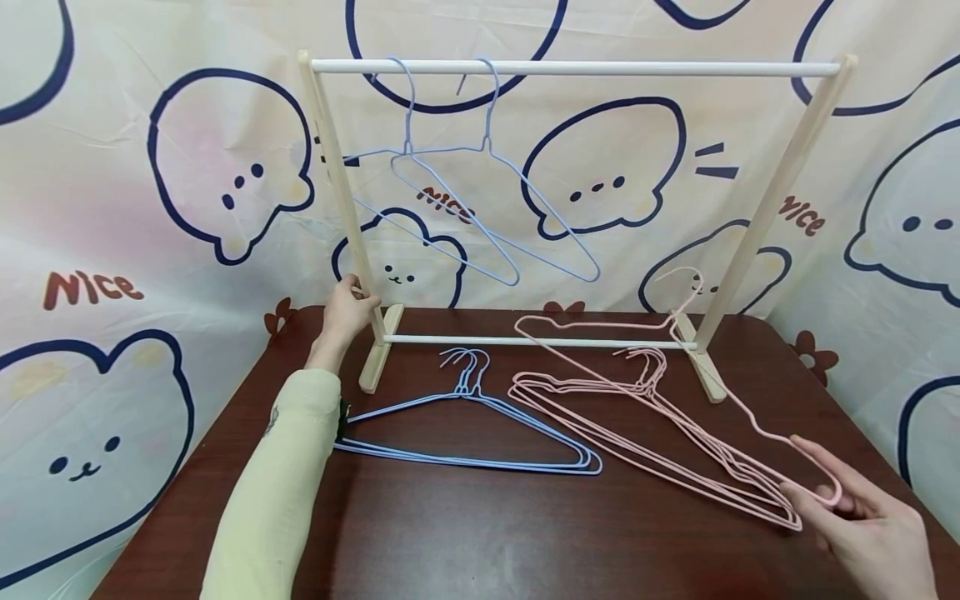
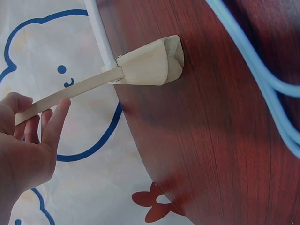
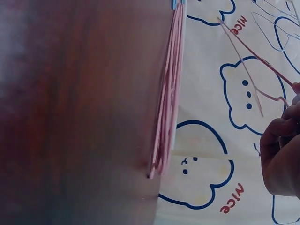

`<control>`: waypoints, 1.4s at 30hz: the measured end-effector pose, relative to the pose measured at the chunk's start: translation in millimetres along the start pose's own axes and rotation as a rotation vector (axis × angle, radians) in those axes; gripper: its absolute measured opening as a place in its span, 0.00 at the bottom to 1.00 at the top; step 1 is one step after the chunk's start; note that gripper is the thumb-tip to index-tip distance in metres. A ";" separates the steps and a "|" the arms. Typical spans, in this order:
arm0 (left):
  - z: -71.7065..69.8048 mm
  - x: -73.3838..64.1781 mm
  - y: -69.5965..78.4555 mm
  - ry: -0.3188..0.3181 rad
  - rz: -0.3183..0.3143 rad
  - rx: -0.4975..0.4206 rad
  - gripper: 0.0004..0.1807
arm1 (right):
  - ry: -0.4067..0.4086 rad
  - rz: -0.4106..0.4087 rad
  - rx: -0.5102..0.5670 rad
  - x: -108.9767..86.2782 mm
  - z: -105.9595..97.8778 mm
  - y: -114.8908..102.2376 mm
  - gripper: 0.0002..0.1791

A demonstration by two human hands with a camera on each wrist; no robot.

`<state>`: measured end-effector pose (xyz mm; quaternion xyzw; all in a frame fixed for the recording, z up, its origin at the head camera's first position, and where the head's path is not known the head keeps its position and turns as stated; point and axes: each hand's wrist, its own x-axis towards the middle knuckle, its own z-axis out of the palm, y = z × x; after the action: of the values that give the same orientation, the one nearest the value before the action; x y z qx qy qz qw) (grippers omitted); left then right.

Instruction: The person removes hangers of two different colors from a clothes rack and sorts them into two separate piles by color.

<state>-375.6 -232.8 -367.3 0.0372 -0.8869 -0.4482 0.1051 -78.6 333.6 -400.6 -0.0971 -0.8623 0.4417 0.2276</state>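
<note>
My left hand (image 1: 348,312) grips the left wooden post (image 1: 341,183) of a drying-rack-like stand, low down near its foot. In the left wrist view, the fingers of that hand (image 2: 30,147) wrap round the narrow post (image 2: 77,89). With my right hand (image 1: 873,521) I pinch one end of a pink wire hanger (image 1: 592,324), thumb and fingers at its rounded corner. This hanger is raised over a stack of pink hangers (image 3: 168,93) on the table, its hook pointing toward the stand's right post (image 1: 780,183). Two blue hangers (image 1: 411,108) hang from the white top rail (image 1: 600,68).
A stack of blue hangers (image 1: 465,461) lies on the dark brown table (image 1: 465,542), left of the pink stack. The stand's white lower rail (image 1: 487,340) runs behind both stacks, between wooden feet (image 1: 378,358). A patterned cloth (image 1: 97,200) covers the walls.
</note>
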 end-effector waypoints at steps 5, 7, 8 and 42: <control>0.0 -0.3 0.1 0.005 0.003 0.000 0.18 | -0.120 0.098 -0.023 -0.2 -1.1 9.3 0.31; 0.1 -0.2 0.0 0.006 0.003 0.002 0.17 | -0.185 0.148 -0.042 1.3 -1.7 13.7 0.32; 0.2 -0.1 -0.2 0.006 0.003 0.003 0.17 | -0.217 0.176 -0.051 2.3 -2.0 16.0 0.32; -1.3 1.4 -1.7 0.002 0.028 0.023 0.18 | -0.710 0.333 -0.359 40.0 -22.0 57.3 0.49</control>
<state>-376.7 -235.1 -367.8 0.0266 -0.8924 -0.4364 0.1116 -105.1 398.0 -423.4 -0.1150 -0.9228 0.3214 -0.1784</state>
